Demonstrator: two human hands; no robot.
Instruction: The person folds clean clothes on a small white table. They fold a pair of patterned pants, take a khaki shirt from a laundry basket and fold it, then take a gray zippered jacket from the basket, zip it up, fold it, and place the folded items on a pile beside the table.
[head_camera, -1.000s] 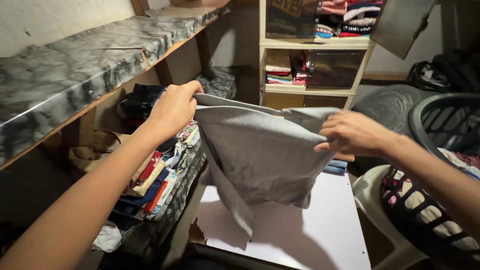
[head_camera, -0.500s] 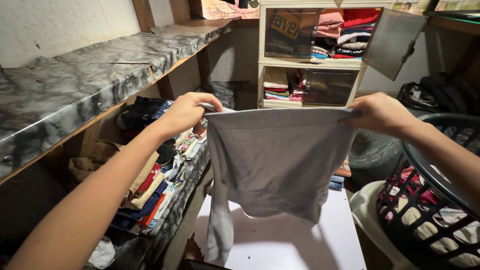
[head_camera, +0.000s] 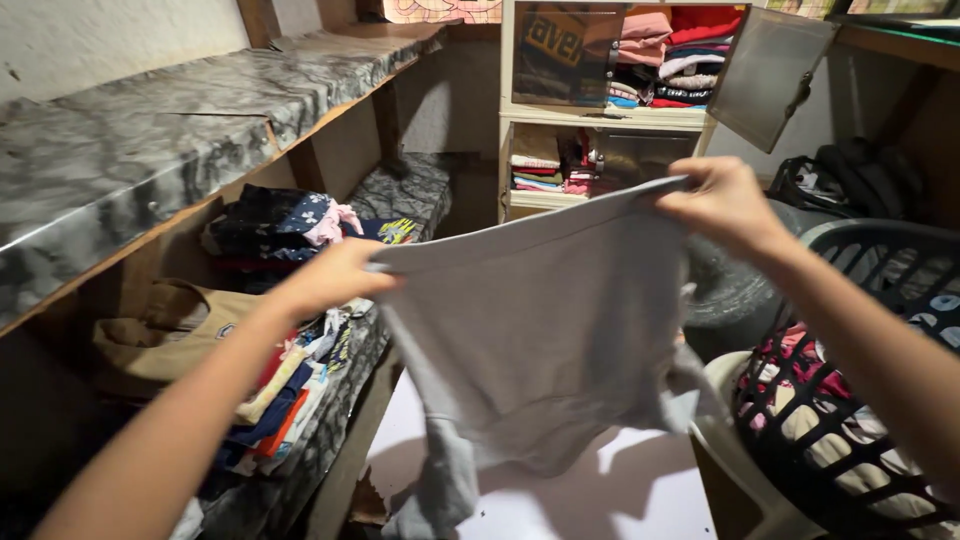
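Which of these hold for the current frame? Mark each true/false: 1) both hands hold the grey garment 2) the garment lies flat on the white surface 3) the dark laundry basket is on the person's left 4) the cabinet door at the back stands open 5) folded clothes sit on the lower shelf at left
1. True: the left hand and right hand each grip the top edge of the grey garment.
2. False: it hangs in the air above the white surface.
3. False: the dark laundry basket is on the right.
4. True: the cabinet door is swung open.
5. True: the folded clothes are stacked on the lower shelf.
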